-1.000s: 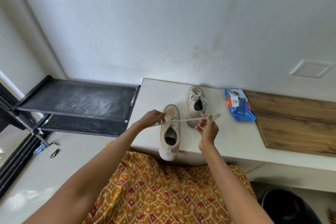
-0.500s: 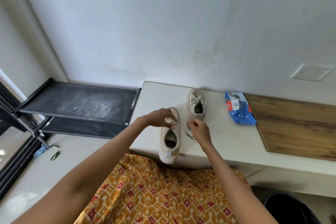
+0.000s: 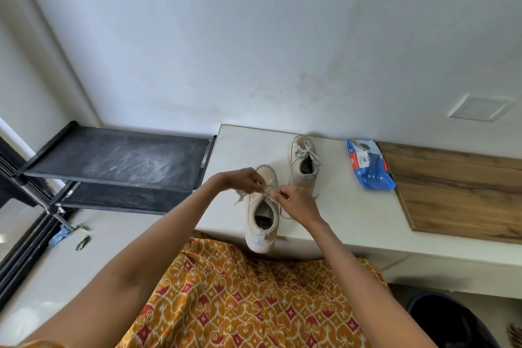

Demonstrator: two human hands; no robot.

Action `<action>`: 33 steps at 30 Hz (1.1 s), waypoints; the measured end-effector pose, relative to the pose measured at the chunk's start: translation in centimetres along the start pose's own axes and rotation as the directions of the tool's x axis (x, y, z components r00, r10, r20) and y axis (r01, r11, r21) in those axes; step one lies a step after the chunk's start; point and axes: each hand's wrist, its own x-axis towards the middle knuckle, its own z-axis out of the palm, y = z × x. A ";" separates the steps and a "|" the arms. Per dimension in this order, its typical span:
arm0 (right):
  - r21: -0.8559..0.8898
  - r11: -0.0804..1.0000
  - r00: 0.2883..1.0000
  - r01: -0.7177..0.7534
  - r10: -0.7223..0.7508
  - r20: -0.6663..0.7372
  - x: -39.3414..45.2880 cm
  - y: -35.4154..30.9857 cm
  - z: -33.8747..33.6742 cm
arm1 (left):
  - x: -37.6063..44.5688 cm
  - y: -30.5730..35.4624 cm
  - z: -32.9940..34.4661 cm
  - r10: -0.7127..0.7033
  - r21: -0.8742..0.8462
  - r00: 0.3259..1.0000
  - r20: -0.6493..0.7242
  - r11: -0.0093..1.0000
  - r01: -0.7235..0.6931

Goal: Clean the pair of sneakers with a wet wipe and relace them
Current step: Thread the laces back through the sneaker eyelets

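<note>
Head view, only camera. White counter runs along the wall; both beige sneakers sit on it. Near sneaker lies at the counter's front edge, heel overhanging slightly toward the person, toe pointing to the wall, mouth open upward. Far sneaker stands just behind and to the right of it, close to the wall, already laced, with a tied bow across its tongue. Left hand is over the near sneaker's lace area, fingers curled and pinching the lace; one loose end trails off the shoe's left side onto the counter. Right hand meets it from the right, fingertips pinched on the same lace above the tongue, another strand looping down beside the shoe's right side. The two hands almost touch over the eyelets; the exact finger arrangement at the knot is too small to resolve. Blue wet wipe pack lies flat on the counter to the right of the far sneaker, apart from it, just beside a wooden board. Black rack stands left of the counter. Orange patterned garment fills the lower frame; a dark bin shows at lower right.
</note>
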 end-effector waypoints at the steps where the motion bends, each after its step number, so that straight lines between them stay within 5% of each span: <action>1: -0.028 0.999 1.000 0.021 -0.021 -0.017 -0.1 -0.2 0.0 | -0.4 -0.4 -0.3 -0.009 -0.094 0.999 0.032 0.995 0.012; 4: -0.157 0.979 0.989 0.133 -0.142 -0.050 -0.1 -0.4 0.1 | -1.1 -1.0 -0.7 -0.020 -0.288 0.988 0.156 0.955 0.065; 9: -0.215 0.968 0.991 0.130 -0.133 0.001 -0.1 -0.2 -0.1 | -1.1 -1.2 -0.9 -0.060 -0.273 0.975 0.215 0.955 0.119; 11: -0.053 0.998 0.998 0.021 -0.018 0.062 0.4 -0.3 -0.2 | -1.3 -1.1 -1.0 -0.093 -0.217 0.978 0.185 0.967 0.133; 13: 0.282 0.947 0.985 -0.154 0.125 0.115 0.9 -0.1 -0.7 | -1.6 -0.6 -1.0 -0.113 -0.122 0.986 0.125 0.984 0.128; 17: 0.766 0.558 0.941 -0.320 0.283 0.186 1.1 1.3 -3.2 | -1.1 0.6 0.1 -0.054 0.092 0.998 -0.039 0.994 0.057; 22: 0.994 -0.039 0.937 -0.104 0.331 0.111 1.4 2.6 -6.1 | -0.4 -0.3 1.8 0.075 0.118 0.954 -0.289 0.992 -0.043; 24: 0.987 -0.161 0.924 -0.007 0.377 0.068 1.4 2.7 -6.5 | -0.5 -0.6 2.0 0.090 0.082 0.944 -0.318 0.994 -0.068; 26: 0.998 -0.062 0.935 -0.013 0.352 0.034 1.3 2.2 -6.5 | -0.6 -0.7 2.2 0.096 0.075 0.942 -0.322 0.994 -0.076; 29: 0.873 0.479 0.982 -0.089 0.187 -0.002 1.0 0.5 -5.5 | -0.3 -0.4 1.9 0.073 0.088 0.953 -0.294 0.995 -0.049; 31: 0.546 0.834 0.996 -0.078 0.040 0.082 1.0 0.0 -4.3 | -0.2 -0.3 1.7 0.035 0.081 0.960 -0.279 0.997 -0.013; 33: 0.153 0.988 0.972 -0.014 -0.022 0.232 1.0 0.2 -2.8 | -0.1 -0.2 1.6 0.012 0.085 0.963 -0.268 0.996 0.011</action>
